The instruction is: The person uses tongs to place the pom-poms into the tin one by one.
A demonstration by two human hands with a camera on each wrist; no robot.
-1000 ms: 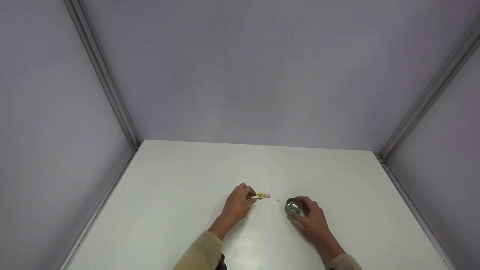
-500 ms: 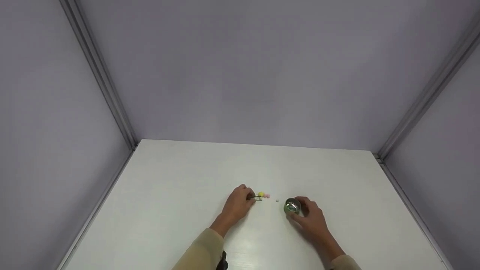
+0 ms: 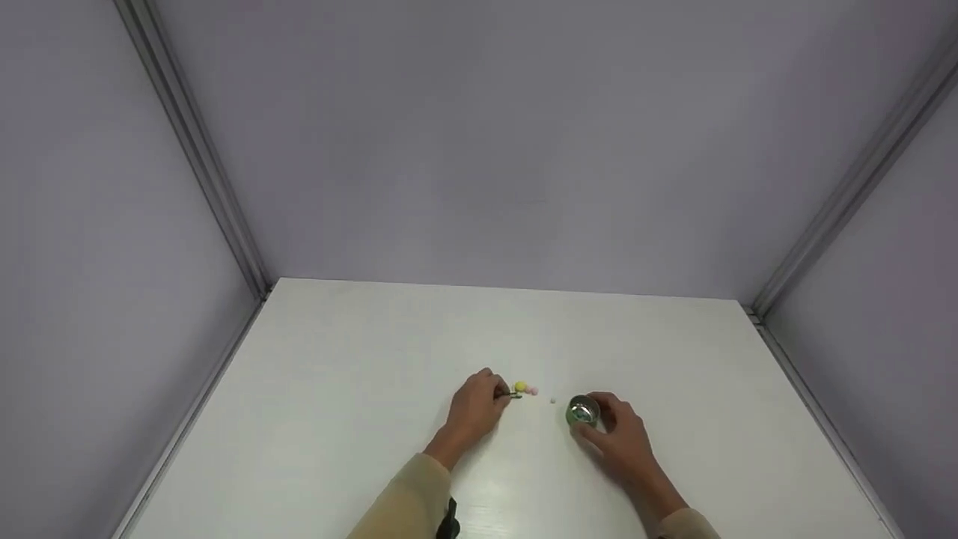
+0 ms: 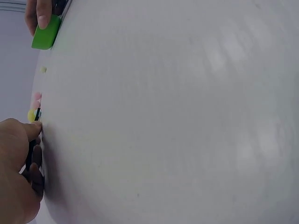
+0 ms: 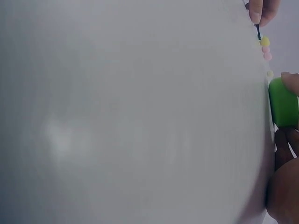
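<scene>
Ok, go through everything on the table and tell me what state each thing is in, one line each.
Left hand: pinches the tweezers.
Tweezers: held low, tips by the yellow ball.
Yellow ball: on the table, next to the pink ball.
Pink ball: on the table, free.
Pale ball: on the table, alone, free.
Green cup: upright, open on top, held.
Right hand: curled round the green cup.

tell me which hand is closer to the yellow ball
Left. The left hand holds a dark tool right beside the yellow ball; the right hand grips the green cup farther off.
</scene>
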